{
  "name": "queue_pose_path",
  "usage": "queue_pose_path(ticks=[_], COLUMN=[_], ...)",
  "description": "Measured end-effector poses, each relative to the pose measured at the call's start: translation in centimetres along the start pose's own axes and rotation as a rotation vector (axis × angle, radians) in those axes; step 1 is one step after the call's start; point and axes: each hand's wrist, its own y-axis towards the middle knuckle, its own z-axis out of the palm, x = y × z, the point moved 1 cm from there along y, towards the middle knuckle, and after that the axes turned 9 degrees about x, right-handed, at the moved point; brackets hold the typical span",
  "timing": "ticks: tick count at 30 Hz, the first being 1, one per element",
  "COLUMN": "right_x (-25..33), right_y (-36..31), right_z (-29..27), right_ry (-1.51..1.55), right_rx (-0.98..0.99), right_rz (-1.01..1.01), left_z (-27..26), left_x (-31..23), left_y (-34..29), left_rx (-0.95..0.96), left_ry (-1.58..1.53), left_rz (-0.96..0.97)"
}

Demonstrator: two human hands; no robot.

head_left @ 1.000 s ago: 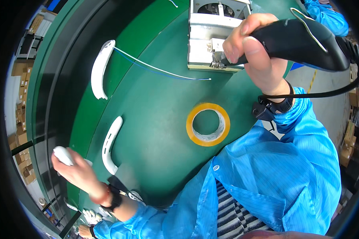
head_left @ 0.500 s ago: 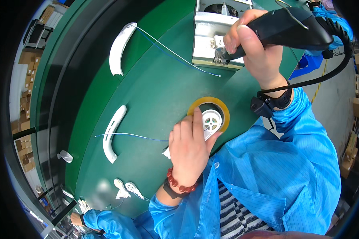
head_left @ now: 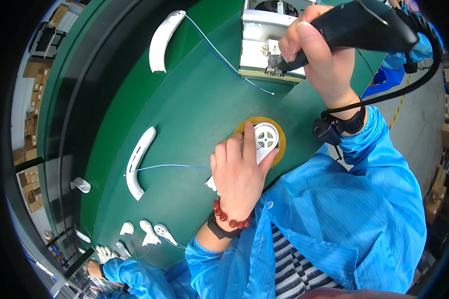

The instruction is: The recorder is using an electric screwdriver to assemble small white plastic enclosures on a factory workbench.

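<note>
My left hand presses a white plastic part with a round spoked end against a yellow tape roll on the green bench. Its fingers lie over the part and its thumb is at the near side. A thin blue-white wire runs left from beside that hand. My right hand grips a black corded electric screwdriver. The screwdriver's tip is at the front of a metal screw feeder box; my fingers partly hide where they meet.
Two curved white plastic pieces, one far left with wires and one mid-left, lie on the green surface. Small white parts are at lower left, near another person's hand. The screwdriver's black cable loops past my right wrist.
My left hand and the white part have shifted slightly away from me over the tape roll. The far curved piece has moved farther away and right. More small parts show at lower left.
</note>
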Motion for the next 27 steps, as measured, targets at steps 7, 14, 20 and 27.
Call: queue_pose_path(ticks=[7, 14, 20, 27], right_x=[2.3, 4.2, 5.4, 3.6], right_y=[-1.4, -4.7, -6.6, -5.2], right_z=[2.6, 4.4, 6.7, 8.1], right_ry=[0.077, 0.372, 0.306, 0.358], right_rx=[-0.056, 0.412, 0.511, 0.654], right_rz=[0.214, -0.067, 0.055, -0.038], left_z=[-2.8, -1.8, -1.0, -0.6], left_x=[0.5, 2.5, 2.7, 2.5], left_y=[-2.8, -5.1, -5.4, -5.1], left_rx=[0.032, -0.022, -0.071, -0.100], left_ry=[-0.016, -0.116, -0.134, -0.105], left_rz=[-0.024, -0.053, -0.044, -0.027])
